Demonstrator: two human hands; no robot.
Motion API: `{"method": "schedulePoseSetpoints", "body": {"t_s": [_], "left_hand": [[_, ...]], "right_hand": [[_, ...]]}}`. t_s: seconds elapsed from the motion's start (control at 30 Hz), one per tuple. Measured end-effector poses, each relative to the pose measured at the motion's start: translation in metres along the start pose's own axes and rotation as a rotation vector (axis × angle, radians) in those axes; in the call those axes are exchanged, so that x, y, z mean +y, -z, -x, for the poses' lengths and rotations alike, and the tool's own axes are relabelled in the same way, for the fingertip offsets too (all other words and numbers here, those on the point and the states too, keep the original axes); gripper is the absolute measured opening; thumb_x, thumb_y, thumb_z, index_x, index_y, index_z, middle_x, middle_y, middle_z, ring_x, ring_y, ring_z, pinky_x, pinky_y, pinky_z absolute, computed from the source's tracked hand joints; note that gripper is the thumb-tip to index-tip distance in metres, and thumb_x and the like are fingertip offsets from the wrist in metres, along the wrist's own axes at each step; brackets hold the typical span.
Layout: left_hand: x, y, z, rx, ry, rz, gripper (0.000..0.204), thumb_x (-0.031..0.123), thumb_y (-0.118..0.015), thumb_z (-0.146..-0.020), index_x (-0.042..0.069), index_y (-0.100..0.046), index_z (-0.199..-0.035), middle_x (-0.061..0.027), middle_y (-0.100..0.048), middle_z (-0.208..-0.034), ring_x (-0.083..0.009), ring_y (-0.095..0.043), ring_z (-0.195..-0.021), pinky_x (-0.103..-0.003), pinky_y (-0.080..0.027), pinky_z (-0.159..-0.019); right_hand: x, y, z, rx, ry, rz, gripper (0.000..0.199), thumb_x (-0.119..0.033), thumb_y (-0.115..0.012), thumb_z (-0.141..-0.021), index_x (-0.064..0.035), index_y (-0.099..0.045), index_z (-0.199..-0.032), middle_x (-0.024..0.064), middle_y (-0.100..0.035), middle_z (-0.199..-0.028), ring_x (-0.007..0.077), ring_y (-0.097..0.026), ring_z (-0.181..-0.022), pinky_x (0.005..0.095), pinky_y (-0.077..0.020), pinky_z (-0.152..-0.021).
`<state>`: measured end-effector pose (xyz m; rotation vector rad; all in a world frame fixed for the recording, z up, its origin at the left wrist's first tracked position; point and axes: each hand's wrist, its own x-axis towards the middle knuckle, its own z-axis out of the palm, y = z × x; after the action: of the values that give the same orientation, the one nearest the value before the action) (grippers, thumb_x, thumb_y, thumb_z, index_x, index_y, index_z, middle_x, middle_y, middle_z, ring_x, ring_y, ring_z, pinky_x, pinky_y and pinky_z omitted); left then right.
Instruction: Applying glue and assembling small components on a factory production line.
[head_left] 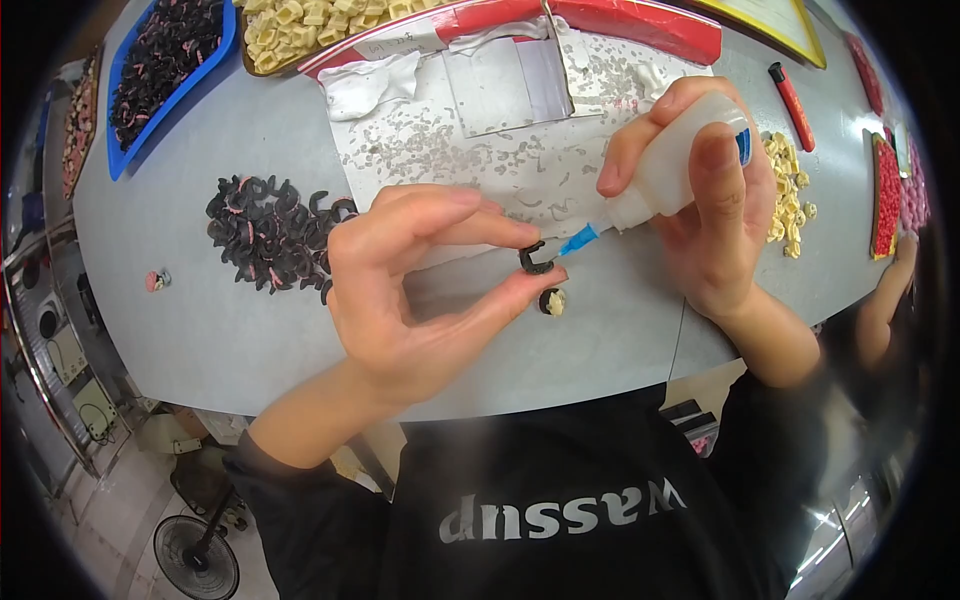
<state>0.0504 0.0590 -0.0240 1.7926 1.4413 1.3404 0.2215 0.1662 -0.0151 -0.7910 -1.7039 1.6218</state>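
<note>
Between thumb and forefinger, my left hand (410, 275) pinches a small black C-shaped piece (535, 260). My right hand (715, 200) is wrapped round a translucent white squeeze bottle (665, 165) with a blue needle tip (579, 240). That tip points down and left at the black piece, at or very near its inner curve. Just below on the grey table lies a small black-and-cream piece (552, 301). Left of my left hand spreads a pile of black curved pieces (265, 230), some with pink edges.
Under the work, a white sheet (400, 170) carries many grey glue-like marks. Beyond stand a blue tray (125, 135) of black pieces and a heap of cream pieces (300, 30). At right are loose cream pieces (788, 200), a red marker-like stick (793, 108) and a red-filled tray (884, 195).
</note>
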Motion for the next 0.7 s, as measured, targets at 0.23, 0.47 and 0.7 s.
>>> {"method": "schedulePoseSetpoints", "body": {"t_s": [0.23,0.47,0.7], "left_hand": [[-0.0006,0.0005,0.0009,0.006,0.011,0.009,0.075,-0.003,-0.08,-0.058,0.004,-0.029,-0.113,-0.011,-0.062,-0.081,-0.0218,-0.057,-0.081,-0.031,-0.045,-0.076],[-0.005,-0.0034,-0.0013,0.098,-0.084,0.136,0.065,-0.01,-0.075,-0.061,0.0,-0.034,-0.111,-0.0175,-0.06,-0.084,-0.0228,-0.062,-0.078,-0.031,-0.051,-0.071],[-0.0008,-0.0041,0.0017,0.052,0.054,0.069,0.068,-0.003,-0.079,-0.059,0.008,-0.029,-0.103,-0.0127,-0.061,-0.081,-0.0217,-0.056,-0.079,-0.033,-0.044,-0.075]], "right_hand": [[-0.005,0.0026,-0.0005,-0.009,-0.052,0.024,0.039,-0.045,-0.031,-0.093,-0.0084,-0.04,-0.103,0.0076,-0.059,-0.073,0.0052,-0.042,-0.053,0.0175,-0.0288,-0.046],[-0.0001,0.0046,-0.0005,0.007,-0.028,0.024,0.039,-0.044,-0.031,-0.094,-0.0083,-0.041,-0.103,0.0065,-0.058,-0.073,0.0038,-0.04,-0.051,0.0168,-0.0258,-0.044],[-0.0074,0.0033,-0.0019,0.067,-0.089,0.024,0.038,-0.044,-0.03,-0.094,-0.0083,-0.041,-0.102,0.0051,-0.057,-0.074,0.003,-0.038,-0.049,0.0167,-0.0222,-0.042]]}}
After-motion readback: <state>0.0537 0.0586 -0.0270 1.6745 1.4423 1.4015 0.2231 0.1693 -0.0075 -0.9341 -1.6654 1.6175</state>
